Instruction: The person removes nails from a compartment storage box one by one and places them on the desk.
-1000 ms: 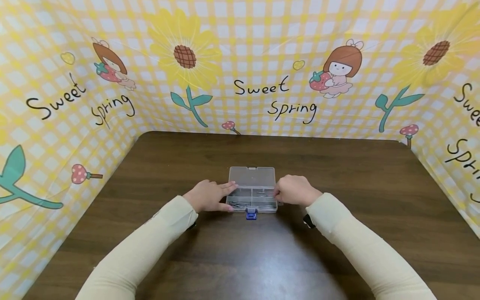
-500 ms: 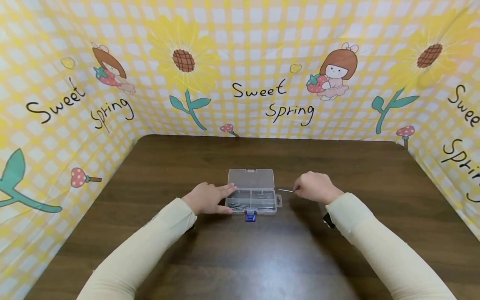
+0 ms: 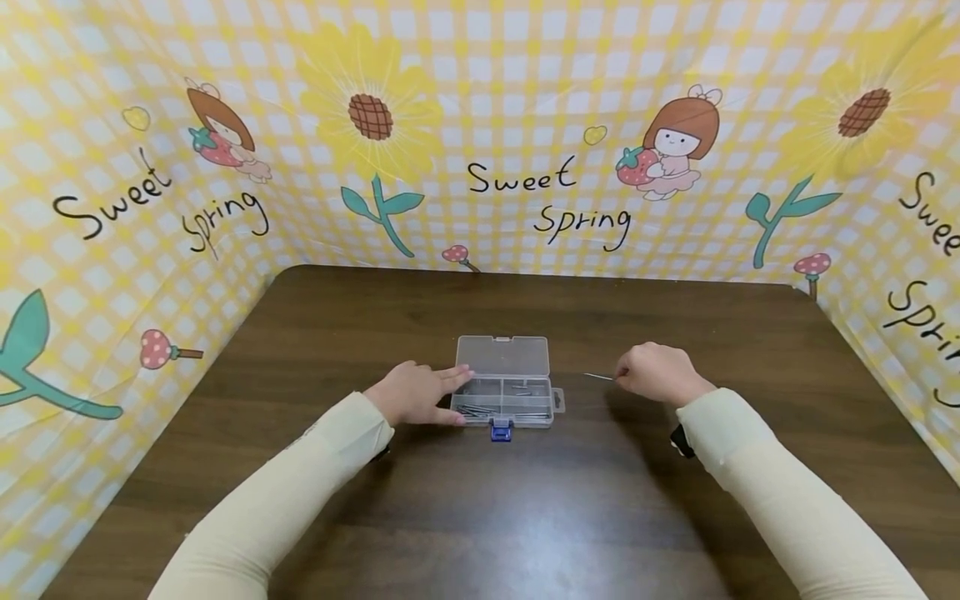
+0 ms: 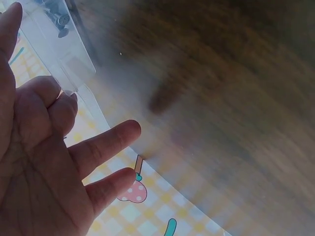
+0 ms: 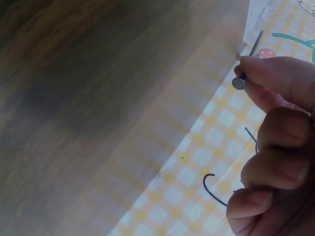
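A clear plastic compartment box [image 3: 527,410] stands on the table with its lid [image 3: 502,357] raised at the back and a blue latch [image 3: 501,431] at the front. Several thin metal nails [image 3: 474,410] lie in its compartments. My left hand [image 3: 412,393] holds the box's left end, thumb at the front corner, fingers at the back near the hinge; its ring and little fingers [image 4: 106,145] stretch out free. Right of the box, my right hand [image 3: 656,371] pinches one nail [image 5: 239,82] between thumb and index finger, flat head toward the wrist camera, point toward the box.
The dark wooden table [image 3: 480,517] runs up to a yellow checked cloth [image 3: 480,100] printed with flowers, hung along the back and sides. A clear hanging tab [image 3: 558,401] sticks out from the box's right side.
My right hand has moved from the box's right side away to the right, bringing the nail out with it. The left hand and the box have stayed in place.
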### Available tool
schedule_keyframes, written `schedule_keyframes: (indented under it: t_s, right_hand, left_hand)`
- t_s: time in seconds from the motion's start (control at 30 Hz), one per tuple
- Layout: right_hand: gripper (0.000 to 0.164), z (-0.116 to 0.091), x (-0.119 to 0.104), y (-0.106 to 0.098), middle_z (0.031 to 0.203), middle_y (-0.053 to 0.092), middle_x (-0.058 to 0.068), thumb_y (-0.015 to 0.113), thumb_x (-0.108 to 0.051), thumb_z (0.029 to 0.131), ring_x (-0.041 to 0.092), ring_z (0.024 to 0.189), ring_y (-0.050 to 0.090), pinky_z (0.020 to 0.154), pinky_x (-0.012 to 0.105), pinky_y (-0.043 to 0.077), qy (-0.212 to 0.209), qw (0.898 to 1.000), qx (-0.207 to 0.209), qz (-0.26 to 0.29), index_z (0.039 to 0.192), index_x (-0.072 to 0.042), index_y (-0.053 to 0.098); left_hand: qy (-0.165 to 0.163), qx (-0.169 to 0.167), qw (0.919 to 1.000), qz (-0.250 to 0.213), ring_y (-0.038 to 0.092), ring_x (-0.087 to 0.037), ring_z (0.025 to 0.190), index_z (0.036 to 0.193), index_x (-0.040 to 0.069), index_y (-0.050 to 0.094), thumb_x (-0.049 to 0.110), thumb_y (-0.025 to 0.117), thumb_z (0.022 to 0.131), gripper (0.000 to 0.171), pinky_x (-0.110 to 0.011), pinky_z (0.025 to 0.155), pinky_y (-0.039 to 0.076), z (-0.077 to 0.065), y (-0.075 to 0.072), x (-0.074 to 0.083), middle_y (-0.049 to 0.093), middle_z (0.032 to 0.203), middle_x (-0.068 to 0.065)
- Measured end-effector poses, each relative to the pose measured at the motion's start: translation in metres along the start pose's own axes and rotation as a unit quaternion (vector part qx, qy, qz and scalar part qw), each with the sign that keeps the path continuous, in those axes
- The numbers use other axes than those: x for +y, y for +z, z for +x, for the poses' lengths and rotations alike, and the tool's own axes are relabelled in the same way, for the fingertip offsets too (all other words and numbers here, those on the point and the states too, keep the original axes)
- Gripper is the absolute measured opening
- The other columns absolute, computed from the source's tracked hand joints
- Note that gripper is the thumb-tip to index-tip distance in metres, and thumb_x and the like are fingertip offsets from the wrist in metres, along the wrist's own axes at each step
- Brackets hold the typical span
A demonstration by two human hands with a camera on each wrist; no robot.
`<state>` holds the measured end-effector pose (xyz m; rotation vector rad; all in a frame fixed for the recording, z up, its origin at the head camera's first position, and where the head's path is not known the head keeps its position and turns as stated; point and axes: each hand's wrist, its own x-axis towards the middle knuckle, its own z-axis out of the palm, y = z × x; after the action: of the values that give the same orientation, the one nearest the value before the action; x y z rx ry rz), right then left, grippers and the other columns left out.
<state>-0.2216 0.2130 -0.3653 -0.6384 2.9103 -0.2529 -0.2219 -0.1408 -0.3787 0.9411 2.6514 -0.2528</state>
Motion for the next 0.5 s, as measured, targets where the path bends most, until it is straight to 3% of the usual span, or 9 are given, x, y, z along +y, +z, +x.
schedule_keyframes:
  t_s: [0.17, 0.3, 0.5]
  right_hand:
    - [0.018, -0.001, 0.001, 0.003, 0.075, 0.063, -0.004, 0.059, -0.007, 0.087, 0.01, 0.063, 0.049, 0.055, 0.036, 0.04, 0.007, 1.0, 0.009, -0.006, 0.079, -0.016, 0.073]
    - [0.019, -0.003, 0.0, 0.008, 0.089, 0.071, 0.001, 0.06, -0.007, 0.086, 0.013, 0.073, 0.062, 0.059, 0.042, 0.05, 0.007, 1.0, 0.017, -0.014, 0.087, -0.016, 0.077]
    - [0.019, -0.003, -0.002, 0.014, 0.088, 0.071, 0.001, 0.06, -0.007, 0.085, 0.014, 0.073, 0.062, 0.057, 0.042, 0.05, 0.012, 0.999, 0.025, -0.021, 0.084, -0.016, 0.077]
  left_hand:
    - [0.004, 0.002, 1.0, -0.004, 0.057, -0.027, 0.117, 0.152, 0.016, 0.03, 0.059, 0.051, 0.09, 0.078, -0.045, 0.098, 0.041, -0.001, 0.001, -0.001, 0.028, 0.155, 0.001]
    - [0.005, 0.0, 1.0, -0.006, 0.058, -0.027, 0.116, 0.152, 0.014, 0.03, 0.057, 0.053, 0.09, 0.078, -0.044, 0.097, 0.042, -0.002, 0.002, -0.001, 0.029, 0.155, -0.001]
    - [0.006, 0.007, 1.0, 0.001, 0.058, -0.026, 0.116, 0.151, 0.014, 0.031, 0.056, 0.053, 0.091, 0.077, -0.045, 0.097, 0.043, -0.002, 0.0, 0.0, 0.03, 0.154, -0.001]
